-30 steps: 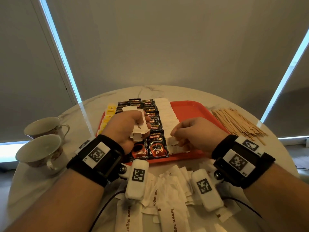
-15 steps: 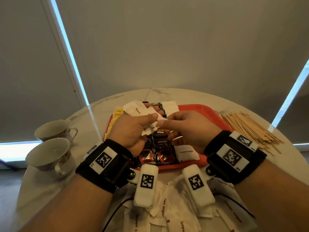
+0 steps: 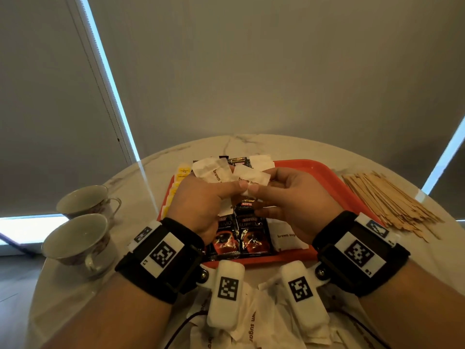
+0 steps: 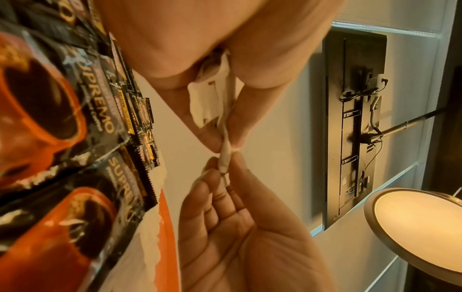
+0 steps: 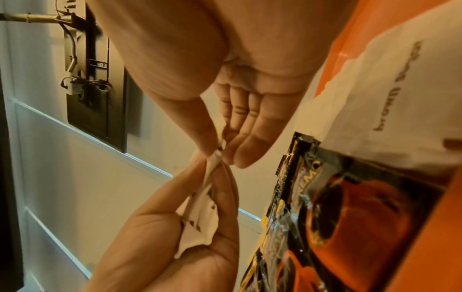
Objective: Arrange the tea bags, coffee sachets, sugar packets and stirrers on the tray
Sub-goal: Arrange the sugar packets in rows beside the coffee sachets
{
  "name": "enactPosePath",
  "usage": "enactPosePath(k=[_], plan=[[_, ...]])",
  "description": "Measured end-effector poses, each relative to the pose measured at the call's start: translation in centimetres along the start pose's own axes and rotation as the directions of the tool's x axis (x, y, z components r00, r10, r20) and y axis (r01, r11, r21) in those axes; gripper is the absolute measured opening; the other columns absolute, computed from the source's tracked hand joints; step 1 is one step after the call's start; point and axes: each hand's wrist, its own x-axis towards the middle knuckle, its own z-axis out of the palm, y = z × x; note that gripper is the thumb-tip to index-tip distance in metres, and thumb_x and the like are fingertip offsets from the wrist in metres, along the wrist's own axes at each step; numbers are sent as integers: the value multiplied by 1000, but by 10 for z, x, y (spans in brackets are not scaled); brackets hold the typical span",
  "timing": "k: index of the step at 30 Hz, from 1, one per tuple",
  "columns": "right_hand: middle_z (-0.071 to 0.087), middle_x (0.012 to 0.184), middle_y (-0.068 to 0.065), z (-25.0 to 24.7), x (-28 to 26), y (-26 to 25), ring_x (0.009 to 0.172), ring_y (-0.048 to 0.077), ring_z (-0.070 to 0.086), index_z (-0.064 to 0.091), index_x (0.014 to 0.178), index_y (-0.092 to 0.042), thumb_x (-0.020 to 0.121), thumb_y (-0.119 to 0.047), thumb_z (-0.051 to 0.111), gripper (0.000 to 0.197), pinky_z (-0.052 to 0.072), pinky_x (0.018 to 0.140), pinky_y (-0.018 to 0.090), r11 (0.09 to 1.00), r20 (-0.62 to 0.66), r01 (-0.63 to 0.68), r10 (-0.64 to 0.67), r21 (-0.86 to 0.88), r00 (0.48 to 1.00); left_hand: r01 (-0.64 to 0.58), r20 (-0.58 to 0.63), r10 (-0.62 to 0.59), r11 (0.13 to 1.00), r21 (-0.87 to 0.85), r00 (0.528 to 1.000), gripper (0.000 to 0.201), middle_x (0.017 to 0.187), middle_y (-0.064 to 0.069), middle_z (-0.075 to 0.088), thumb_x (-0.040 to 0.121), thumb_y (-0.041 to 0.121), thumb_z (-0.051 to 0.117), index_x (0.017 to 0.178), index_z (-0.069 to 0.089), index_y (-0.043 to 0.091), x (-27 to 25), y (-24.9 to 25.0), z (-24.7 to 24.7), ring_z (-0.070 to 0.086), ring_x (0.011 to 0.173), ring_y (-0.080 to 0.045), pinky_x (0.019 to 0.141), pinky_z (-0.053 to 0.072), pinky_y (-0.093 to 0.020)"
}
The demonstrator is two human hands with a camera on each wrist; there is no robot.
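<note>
Overhead, grey roller blinds (image 3: pixel 251 71) fill the walls behind a round, white marble-patterned table (image 3: pixel 289 147), with strips of bright daylight showing at the blind edges. On the table sits a red tray (image 3: pixel 324 180); on it lie rows of black coffee sachets (image 3: pixel 254 235), a column of yellow packets (image 3: pixel 182 172) along its left edge, and a white brown sugar packet (image 3: pixel 286 238) at its near edge beside the sachets. To the tray's right a heap of wooden stirrers (image 3: pixel 392 200) lies on the marble, and two teacups (image 3: pixel 78 238) stand at the left. More white sugar packets (image 3: pixel 251 323) are scattered on the table nearest the person. Both hands are raised above the tray: the left hand (image 3: pixel 201 205) grips a bunch of sugar packets (image 3: pixel 214 170), fingers curled round them, while the right hand (image 3: pixel 294 197) pinches one end of a single packet (image 3: pixel 251 178) between thumb and forefinger, its other fingers loosely extended. The wrist views show a dark wall-mounted panel (image 4: pixel 355 118) with cables and a round lamp (image 4: pixel 417 231).
</note>
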Motion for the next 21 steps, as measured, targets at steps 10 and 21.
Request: enactPosePath(k=[10, 21], plan=[[77, 95, 11, -10, 5, -5, 83, 26, 73, 74, 98, -11, 90, -12, 75, 8, 63, 79, 43, 979, -35, -15, 8, -201, 999, 25, -31, -25, 999, -25, 999, 20, 92, -16, 79, 87, -4, 75, 105, 71, 2, 0, -4, 4, 79, 84, -29, 60, 60, -31], [72, 77, 3, -44, -18, -2, 65, 15, 63, 76, 93, -12, 92, -9, 72, 6, 58, 67, 35, 902, -106, -180, 150, -393, 983, 53, -96, -57, 998, -43, 994, 5, 72, -9, 72, 91, 0, 73, 92, 72, 4, 3, 3, -2, 71, 65, -17, 59, 61, -26]])
